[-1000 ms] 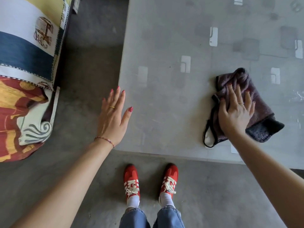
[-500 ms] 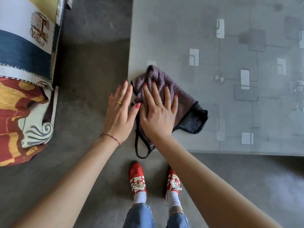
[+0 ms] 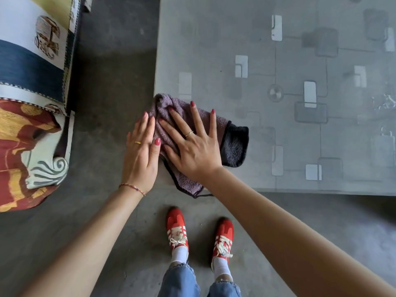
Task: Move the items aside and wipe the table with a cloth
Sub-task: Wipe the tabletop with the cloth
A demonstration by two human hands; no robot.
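Observation:
A crumpled purple cloth (image 3: 214, 123) with a dark edge lies at the near left corner of the grey patterned table (image 3: 278, 61), and its lower part hangs over the table's front edge. My right hand (image 3: 192, 144) presses flat on the cloth with the fingers spread. My left hand (image 3: 141, 151) is flat and straight just off the table's left edge, its thumb side touching the cloth.
A sofa (image 3: 32, 82) with a colourful patterned cover stands at the left, a strip of grey floor between it and the table. My red shoes (image 3: 177, 228) stand on the floor below the table's front edge.
My right hand has slid the cloth from the table's right part to the near left corner, where it meets my left hand. In the last half second the hands barely moved.

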